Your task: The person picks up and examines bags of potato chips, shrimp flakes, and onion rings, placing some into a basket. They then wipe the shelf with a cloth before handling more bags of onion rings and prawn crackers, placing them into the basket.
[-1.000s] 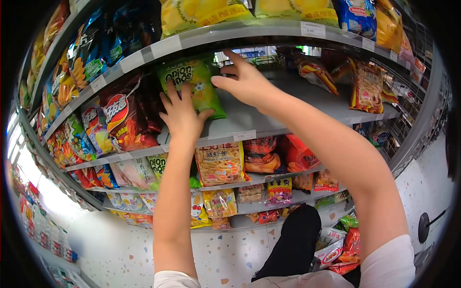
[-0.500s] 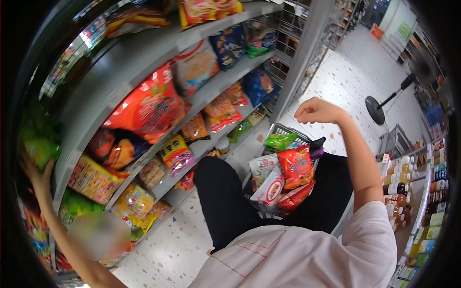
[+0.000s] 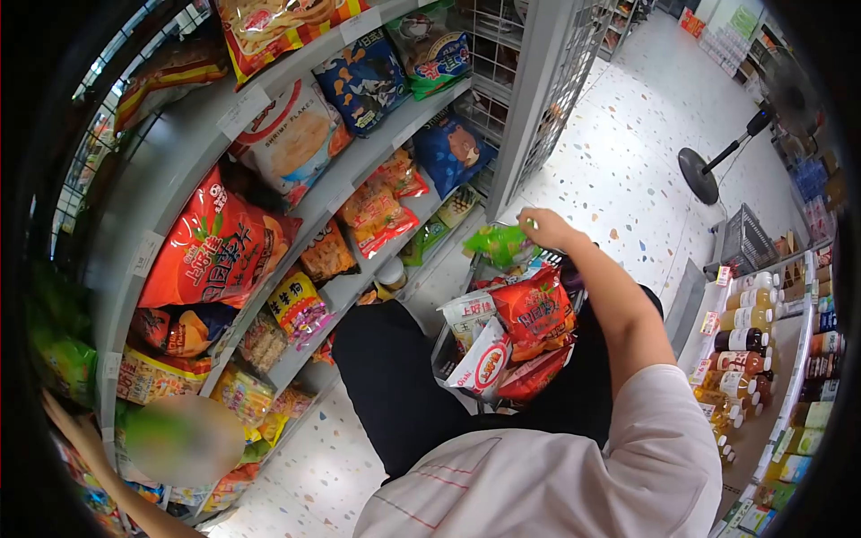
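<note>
Snack bags [image 3: 541, 309] lie in the basket [image 3: 439, 357] beside the shelves [image 3: 170, 202].

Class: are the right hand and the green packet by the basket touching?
Touching: the head view shows the right hand pinching the green packet by one end.

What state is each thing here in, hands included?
Right hand: closed on green packet
Green packet: held at basket's edge
Left hand: by the shelf, grip unclear
Basket: filled with snack packets
Large red bag: plump, apparently sealed
Fan: standing, spinning unclear
</note>
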{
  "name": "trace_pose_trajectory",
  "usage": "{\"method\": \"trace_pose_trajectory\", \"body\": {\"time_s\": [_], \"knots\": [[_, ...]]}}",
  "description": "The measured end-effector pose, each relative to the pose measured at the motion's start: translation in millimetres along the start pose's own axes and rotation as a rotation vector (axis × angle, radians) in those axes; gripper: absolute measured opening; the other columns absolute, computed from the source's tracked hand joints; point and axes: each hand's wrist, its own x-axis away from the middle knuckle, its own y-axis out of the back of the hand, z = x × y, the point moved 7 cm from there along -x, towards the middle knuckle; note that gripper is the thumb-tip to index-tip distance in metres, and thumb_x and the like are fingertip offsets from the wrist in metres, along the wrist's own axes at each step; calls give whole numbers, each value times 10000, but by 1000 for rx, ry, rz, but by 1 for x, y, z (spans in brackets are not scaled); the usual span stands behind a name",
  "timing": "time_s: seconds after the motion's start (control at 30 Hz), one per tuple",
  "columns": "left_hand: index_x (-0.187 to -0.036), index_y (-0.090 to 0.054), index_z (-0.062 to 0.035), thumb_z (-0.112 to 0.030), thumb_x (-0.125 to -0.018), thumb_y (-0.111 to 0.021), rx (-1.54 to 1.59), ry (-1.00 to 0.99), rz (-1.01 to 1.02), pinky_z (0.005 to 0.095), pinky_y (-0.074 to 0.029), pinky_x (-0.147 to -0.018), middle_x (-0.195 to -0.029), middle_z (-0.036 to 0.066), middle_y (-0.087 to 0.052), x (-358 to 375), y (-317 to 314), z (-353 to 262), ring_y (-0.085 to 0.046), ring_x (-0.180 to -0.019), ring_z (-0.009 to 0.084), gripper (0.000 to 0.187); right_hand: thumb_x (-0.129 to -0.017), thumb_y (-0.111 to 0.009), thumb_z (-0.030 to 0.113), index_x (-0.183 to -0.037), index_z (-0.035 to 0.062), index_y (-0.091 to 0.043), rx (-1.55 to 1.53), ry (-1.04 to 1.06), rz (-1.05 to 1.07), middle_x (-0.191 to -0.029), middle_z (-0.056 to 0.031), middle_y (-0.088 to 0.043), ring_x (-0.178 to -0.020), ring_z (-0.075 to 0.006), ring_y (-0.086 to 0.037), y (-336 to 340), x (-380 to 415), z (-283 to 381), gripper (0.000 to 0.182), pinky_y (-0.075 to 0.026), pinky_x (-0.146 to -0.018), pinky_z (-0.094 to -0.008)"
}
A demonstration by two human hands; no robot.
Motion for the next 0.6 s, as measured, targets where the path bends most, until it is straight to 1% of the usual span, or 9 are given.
{"method": "trace_pose_trajectory", "body": {"time_s": [0.07, 0.13, 0.2, 0.3, 0.33, 0.37, 0.4, 0.47, 0.6], "knots": [[-1440, -375, -77, 52, -881, -418, 56, 82, -194, 442, -309, -1109, -1485, 199, -327, -16, 50, -67, -315, -1376, 349, 575, -872, -518, 162, -914, 38, -568, -185, 42, -231, -878, -132, -645, -828, -337, -617, 56, 8, 26, 140, -483, -765, -406], [-1372, -446, -14, -24, -962, -425, 104, 11, -279, 400, -362, -1063, -1416, 181, -436, -26, 90, -158, -440, -1289, 319, 411, -905, -507, 161, -935, 49, -539, -219, 177, -413, -789, -56, -582, -745, -222, -574, 110, 19, 55, 121, -470, -708, -342], [-1301, -508, 16, -41, -985, -410, 646, 171, -244, 367, -382, -1041, -1347, 151, -513, -13, 88, -242, -495, -1235, 252, 336, -924, -498, 180, -928, 68, -530, -426, 91, -389, -775, -18, -546, -730, -157, -534, 150, 36, 92, 116, -448, -686, -298], [-1259, -555, -29, -110, -927, -523, 1400, 277, 220, 322, -451, -930, -1210, 106, -586, 7, 50, -391, -566, -1116, 200, 344, -951, -487, 221, -913, 109, -519, -781, 17, -346, -766, 47, -500, -705, -56, -470, 181, 59, 152, 123, -397, -638, -227], [-1288, -538, -59, -123, -917, -547, 1467, 279, 538, 311, -460, -898, -1222, 103, -572, 14, 34, -434, -571, -1104, 188, 376, -958, -485, 245, -905, 130, -517, -929, 20, -328, -771, 72, -490, -694, -21, -446, 180, 63, 167, 130, -367, -612, -199], [-1316, -499, -34, -139, -933, -554, 1617, 215, 557, 310, -473, -874, -1225, 100, -562, 22, 20, -472, -579, -1083, 187, 402, -958, -483, 251, -898, 141, -516, -1026, 51, -313, -756, 82, -479, -658, -10, -428, 176, 62, 178, 130, -341, -572, -189], [-1325, -473, -7, -161, -950, -561, 1891, 330, 627, 313, -486, -855, -1231, 106, -547, 34, 3, -501, -591, -1042, 177, 415, -958, -483, 251, -898, 141, -516, -1026, 72, -302, -756, 82, -479, -658, -10, -428, 173, 63, 192, 130, -341, -572, -189], [-1243, -515, 17, -175, -958, -569, 2147, 560, 634, 310, -527, -793, -1113, 106, -607, 38, 0, -524, -631, -922, 158, 347, -962, -477, 247, -900, 135, -518, -1151, 172, -268, -758, 84, -479, -640, -5, -423, 172, 70, 223, 134, -321, -548, -180], [-1099, -563, 0, -154, -949, -583, 2223, 707, 569, 291, -557, -723, -937, 97, -655, 41, 1, -513, -654, -793, 143, 216, -964, -486, 209, -904, 116, -518, -1243, 193, -250, -778, 67, -505, -669, -9, -456, 163, 78, 251, 115, -347, -568, -184]]}}
